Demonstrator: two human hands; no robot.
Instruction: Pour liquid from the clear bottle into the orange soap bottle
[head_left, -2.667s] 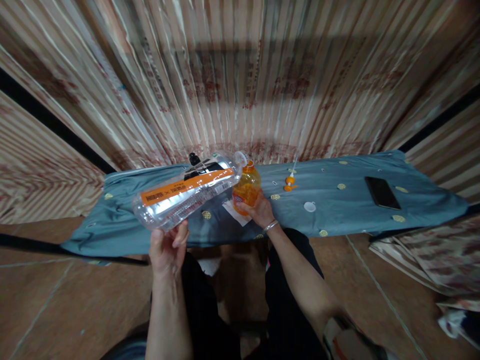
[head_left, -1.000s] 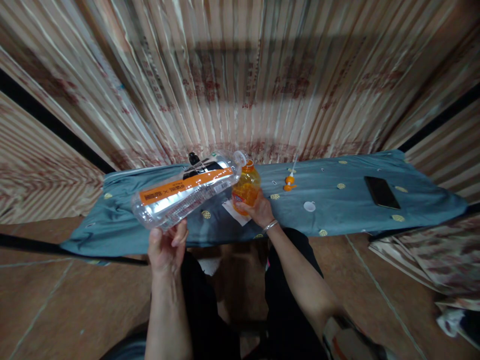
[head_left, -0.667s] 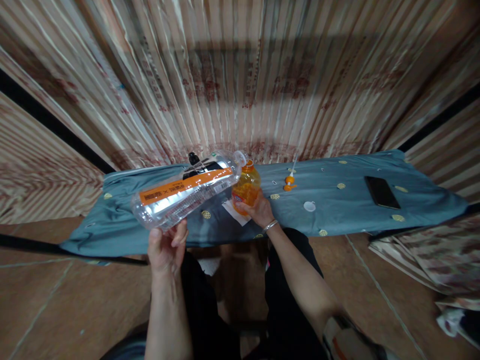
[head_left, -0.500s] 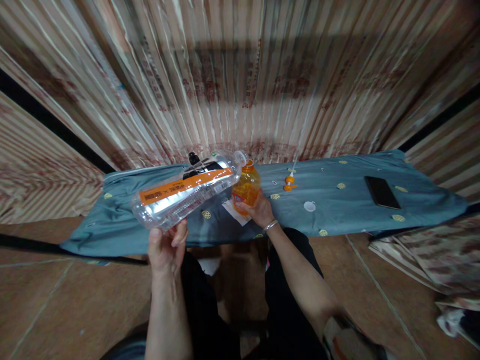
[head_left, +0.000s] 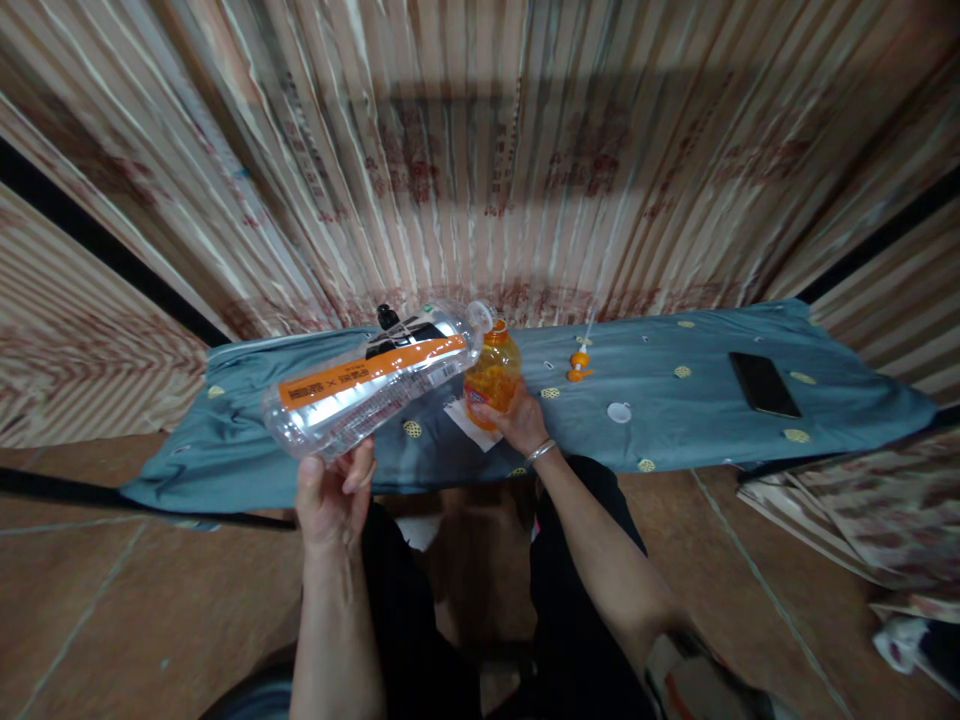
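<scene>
My left hand [head_left: 335, 492] holds a large clear bottle [head_left: 375, 378] with an orange and silver label from below, near its base. The bottle is tilted, with its open mouth at the upper right, against or very close to the mouth of an orange bottle [head_left: 493, 378]. Around the lower part of that orange bottle my right hand [head_left: 514, 415] is closed, keeping it nearly upright. Beneath it a white tissue [head_left: 471, 425] lies on the teal cloth [head_left: 652, 345]. Whether liquid passes between the two mouths is too small to tell.
An orange pump head [head_left: 578, 366] lies right of the orange bottle. Further right are a white round cap [head_left: 619, 412] and a black phone [head_left: 765, 384]. A black pump top [head_left: 387, 317] shows behind the clear bottle. Striped curtains [head_left: 480, 150] hang behind the cloth-covered surface.
</scene>
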